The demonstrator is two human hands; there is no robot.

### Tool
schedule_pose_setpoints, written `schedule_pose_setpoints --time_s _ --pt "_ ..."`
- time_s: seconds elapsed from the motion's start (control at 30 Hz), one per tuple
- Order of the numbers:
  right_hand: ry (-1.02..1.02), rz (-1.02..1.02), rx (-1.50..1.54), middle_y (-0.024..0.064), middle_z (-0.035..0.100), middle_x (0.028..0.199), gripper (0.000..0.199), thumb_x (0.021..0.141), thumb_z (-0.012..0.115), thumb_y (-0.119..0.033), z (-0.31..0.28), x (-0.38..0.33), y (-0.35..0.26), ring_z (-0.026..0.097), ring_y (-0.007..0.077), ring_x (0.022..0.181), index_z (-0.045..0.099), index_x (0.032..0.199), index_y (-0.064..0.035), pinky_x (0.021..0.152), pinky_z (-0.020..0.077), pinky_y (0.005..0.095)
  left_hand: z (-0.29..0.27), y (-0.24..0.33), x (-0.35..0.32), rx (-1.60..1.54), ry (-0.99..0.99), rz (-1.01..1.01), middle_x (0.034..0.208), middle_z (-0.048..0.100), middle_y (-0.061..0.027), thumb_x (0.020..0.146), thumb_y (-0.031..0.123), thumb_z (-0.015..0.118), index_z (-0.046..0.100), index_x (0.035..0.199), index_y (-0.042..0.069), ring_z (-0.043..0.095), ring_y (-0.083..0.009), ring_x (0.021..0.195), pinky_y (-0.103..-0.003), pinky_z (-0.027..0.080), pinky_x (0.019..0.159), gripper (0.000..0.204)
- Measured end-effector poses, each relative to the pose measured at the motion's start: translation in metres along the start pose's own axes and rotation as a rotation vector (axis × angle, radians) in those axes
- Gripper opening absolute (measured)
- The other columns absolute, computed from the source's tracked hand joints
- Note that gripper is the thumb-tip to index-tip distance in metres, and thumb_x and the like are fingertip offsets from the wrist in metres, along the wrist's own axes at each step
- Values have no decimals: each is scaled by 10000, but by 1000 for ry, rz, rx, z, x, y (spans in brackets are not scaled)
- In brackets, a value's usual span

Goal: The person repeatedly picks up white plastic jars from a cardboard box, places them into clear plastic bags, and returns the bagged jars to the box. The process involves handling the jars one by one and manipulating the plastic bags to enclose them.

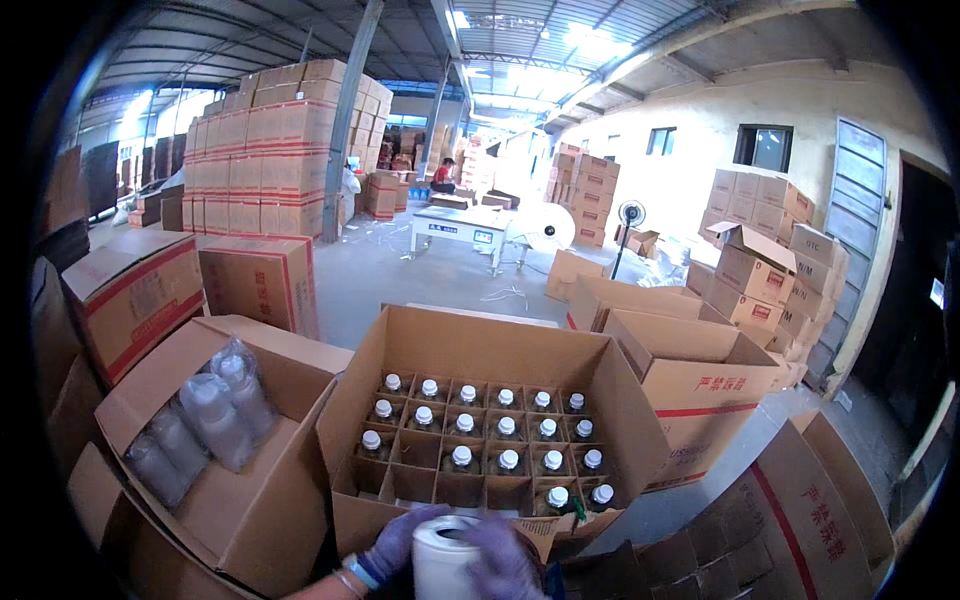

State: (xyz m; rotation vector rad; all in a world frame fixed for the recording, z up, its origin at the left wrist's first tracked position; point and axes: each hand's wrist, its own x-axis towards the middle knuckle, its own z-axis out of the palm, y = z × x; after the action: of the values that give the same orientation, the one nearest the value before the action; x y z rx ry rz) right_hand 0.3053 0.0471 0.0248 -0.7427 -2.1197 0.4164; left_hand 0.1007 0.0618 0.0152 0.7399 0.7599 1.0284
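Observation:
Close to me at the bottom stands a white cylinder (445, 562) with a round dark ring in its top, perhaps a roll or a tub; its kind is not clear. My left hand (402, 537), in a grey-purple glove, is closed against its left side. Smeared by motion, my gloved right hand (503, 562) is at its right side, and its fingers do not show clearly. Just beyond my hands is an open cardboard box (480, 338) with cardboard dividers. Several bottles with white caps (461, 457) stand upright in its cells, while some cells in the near rows hold none.
Left of me, an open carton (275, 440) holds bottles in clear plastic bags (215, 415). Open cartons (690, 385) stand at the right, with another carton (790, 500) nearer. Farther off are stacked boxes (265, 150), a white machine table (460, 232), a fan (630, 215) and a seated person (443, 175).

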Motion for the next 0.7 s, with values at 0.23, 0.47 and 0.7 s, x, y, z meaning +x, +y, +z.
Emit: schedule_pose_setpoints --time_s 0.23,0.47,0.7 --pt "56 46 -83 196 615 1308 502 905 681 -266 -20 41 6 562 372 1239 590 1327 -11 1073 434 448 -96 -39 92 647 -179 219 1309 660 -129 1082 569 201 582 1378 4 577 -252 1250 -373 384 1135 743" --pt "-511 -209 106 89 656 1111 418 836 740 -375 -79 34 -39 602 260 1117 721 1201 -175 1014 433 464 -7 -29 51 855 -327 658 1007 718 -94 1046 261 518 642 1212 32 679 -180 896 -328 545 913 309" --pt "-820 -564 -25 164 550 1290 633 687 793 -407 -71 67 -131 518 372 1253 636 1241 -144 1088 364 549 18 -48 1 613 -579 -42 1128 688 -90 1009 399 540 660 1114 44 637 -178 1020 -364 519 956 390"
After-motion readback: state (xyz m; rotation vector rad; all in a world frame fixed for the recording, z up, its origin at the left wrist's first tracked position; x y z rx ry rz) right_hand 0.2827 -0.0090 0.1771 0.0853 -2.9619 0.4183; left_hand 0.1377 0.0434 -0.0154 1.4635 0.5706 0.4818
